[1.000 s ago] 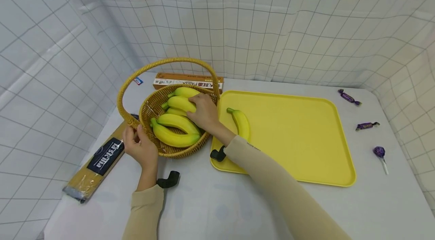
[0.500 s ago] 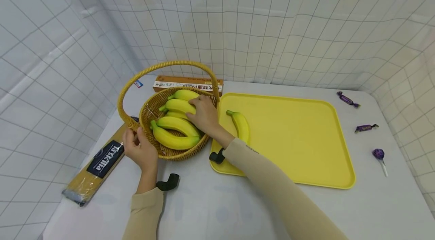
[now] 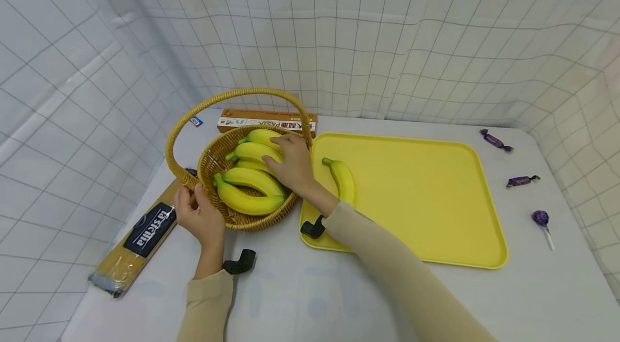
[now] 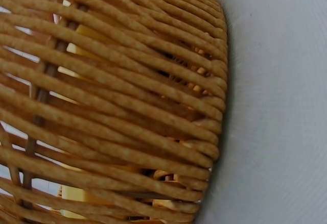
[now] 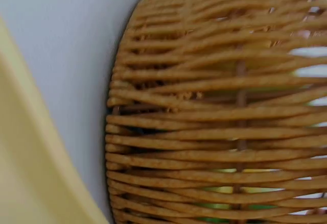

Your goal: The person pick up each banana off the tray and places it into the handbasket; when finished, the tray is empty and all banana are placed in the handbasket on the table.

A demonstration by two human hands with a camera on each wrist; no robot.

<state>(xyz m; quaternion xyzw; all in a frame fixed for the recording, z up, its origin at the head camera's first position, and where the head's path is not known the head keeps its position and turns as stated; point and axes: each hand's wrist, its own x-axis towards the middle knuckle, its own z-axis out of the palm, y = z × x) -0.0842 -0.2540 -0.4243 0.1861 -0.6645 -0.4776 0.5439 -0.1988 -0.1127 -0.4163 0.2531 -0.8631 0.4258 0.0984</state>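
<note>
A yellow wicker basket (image 3: 259,222) with a tall arched handle (image 3: 242,92) stands left of the middle in the head view and holds several bananas (image 3: 249,201). With thumb and fingers, my left hand (image 3: 199,218) grips the basket where the handle meets its left rim. Over the right rim, my right hand (image 3: 293,167) has its thumb and fingers spread at the right end of an upper banana (image 3: 253,152). A single banana (image 3: 344,179) lies on the yellow tray (image 3: 416,196). Both wrist views show only basket weave (image 4: 127,96) up close, without fingers.
Behind the basket lies a pasta box (image 3: 266,119). A long pasta packet (image 3: 138,239) rests to its left. Two purple wrapped candies (image 3: 496,140) and a lollipop (image 3: 540,218) lie right of the tray. Gridded white cloth (image 3: 363,35) walls the back and sides.
The upper banana's stem end has shifted left in the basket. My right hand has drawn slightly right and its fingers have spread from the banana. My left hand keeps its grip.
</note>
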